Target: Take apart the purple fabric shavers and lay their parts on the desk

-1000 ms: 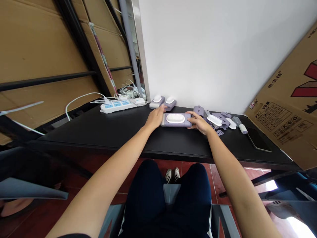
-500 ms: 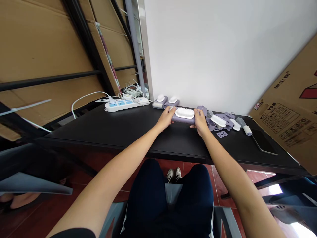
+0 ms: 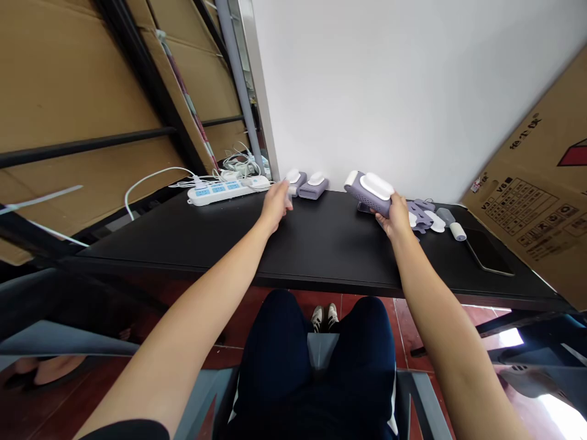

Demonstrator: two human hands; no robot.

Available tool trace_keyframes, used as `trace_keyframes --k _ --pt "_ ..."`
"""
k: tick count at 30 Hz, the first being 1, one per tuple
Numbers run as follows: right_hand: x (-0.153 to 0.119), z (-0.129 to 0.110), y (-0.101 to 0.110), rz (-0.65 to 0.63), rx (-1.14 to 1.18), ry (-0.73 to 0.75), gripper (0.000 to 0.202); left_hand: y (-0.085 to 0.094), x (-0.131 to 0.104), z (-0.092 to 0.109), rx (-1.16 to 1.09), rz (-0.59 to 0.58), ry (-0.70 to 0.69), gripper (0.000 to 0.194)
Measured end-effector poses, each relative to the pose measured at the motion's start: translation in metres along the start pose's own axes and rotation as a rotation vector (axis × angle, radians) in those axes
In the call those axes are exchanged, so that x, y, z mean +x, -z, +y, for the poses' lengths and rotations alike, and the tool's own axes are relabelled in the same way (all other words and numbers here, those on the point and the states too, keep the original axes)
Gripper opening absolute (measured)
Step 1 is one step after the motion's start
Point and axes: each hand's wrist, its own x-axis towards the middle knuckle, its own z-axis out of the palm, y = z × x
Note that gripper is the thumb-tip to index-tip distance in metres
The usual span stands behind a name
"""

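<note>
Purple oblong plastic case with white oval top [image 3: 372, 194] is tilted near the back edge of the black rectangular desk [image 3: 330, 247]; right hand [image 3: 395, 215] grips one end, best kept firm; whether blurred left hand [image 3: 275, 205] holds anything, I cannot tell.

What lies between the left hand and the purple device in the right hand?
In the head view, two similar devices with white tops lie near the wall, one partly behind the left hand.

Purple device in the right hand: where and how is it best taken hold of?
Likely by the sides, at the right end of the purple device, from the right, where the right hand grips it: the long body points leftward, and the raised white pad fills much of the top.
</note>
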Motion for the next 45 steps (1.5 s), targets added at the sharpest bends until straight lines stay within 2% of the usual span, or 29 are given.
trace_keyframes --k 3,4,6,9,10,12,15,17,20,23,25,28,30,33,36,38,40,43,45 --pt "0.002 -0.005 0.003 -0.038 0.076 0.008 0.016 -0.017 -0.008 -0.005 0.214 -0.121 -0.045 0.038" --pt "0.0 -0.005 0.001 -0.064 0.09 0.022 0.017 -0.028 -0.014 -0.005 0.294 -0.186 -0.038 0.046" --pt "-0.002 -0.004 -0.002 -0.11 0.11 0.048 0.018 -0.055 -0.028 -0.002 0.468 -0.234 -0.046 0.064" --pt "0.0 -0.004 0.0 -0.113 0.138 0.069 0.018 -0.096 -0.05 0.008 0.627 -0.344 -0.067 0.082" --pt "0.002 -0.003 0.002 -0.098 0.147 0.069 0.019 -0.108 -0.055 0.011 0.622 -0.385 -0.108 0.082" --pt "0.007 -0.003 0.007 -0.066 0.159 0.065 0.022 -0.128 -0.064 0.016 0.635 -0.394 -0.164 0.074" --pt "0.011 -0.003 0.01 -0.043 0.173 0.062 0.023 -0.148 -0.071 0.02 0.718 -0.407 -0.217 0.076" --pt "0.011 -0.002 0.01 -0.053 0.177 0.059 0.021 -0.152 -0.073 0.022 0.766 -0.434 -0.245 0.08" --pt "0.01 -0.001 0.009 -0.08 0.171 0.06 0.021 -0.148 -0.072 0.023 0.738 -0.438 -0.291 0.073" --pt "0.008 -0.001 0.009 -0.088 0.164 0.077 0.022 -0.137 -0.066 0.021 0.582 -0.39 -0.265 0.057" --pt "0.006 0.0 0.008 -0.094 0.169 0.087 0.022 -0.13 -0.06 0.019 0.398 -0.347 -0.24 0.051" --pt "-0.002 0.004 0.003 -0.147 0.185 0.087 0.023 -0.124 -0.053 0.018 0.012 -0.333 -0.247 0.052" --pt "-0.009 0.007 -0.002 -0.265 0.152 0.062 0.029 -0.123 -0.051 0.022 -0.21 -0.315 -0.212 0.053" --pt "-0.018 0.012 -0.006 -0.544 0.001 -0.012 0.046 -0.121 -0.049 0.03 -0.522 -0.267 -0.134 0.057" --pt "-0.024 0.013 -0.005 -0.749 -0.161 -0.028 0.056 -0.11 -0.044 0.035 -0.704 -0.304 -0.101 0.065" --pt "-0.025 0.012 -0.003 -0.766 -0.236 0.019 0.053 -0.095 -0.039 0.034 -0.62 -0.328 -0.099 0.069" --pt "-0.025 0.01 -0.002 -0.719 -0.277 0.079 0.05 -0.076 -0.035 0.03 -0.41 -0.291 -0.171 0.068" --pt "-0.023 0.011 -0.002 -0.631 -0.292 0.167 0.052 -0.046 -0.033 0.023 0.083 -0.173 -0.392 0.069" --pt "-0.021 0.014 -0.003 -0.59 -0.312 0.238 0.05 -0.032 -0.034 0.02 0.423 -0.141 -0.509 0.072"
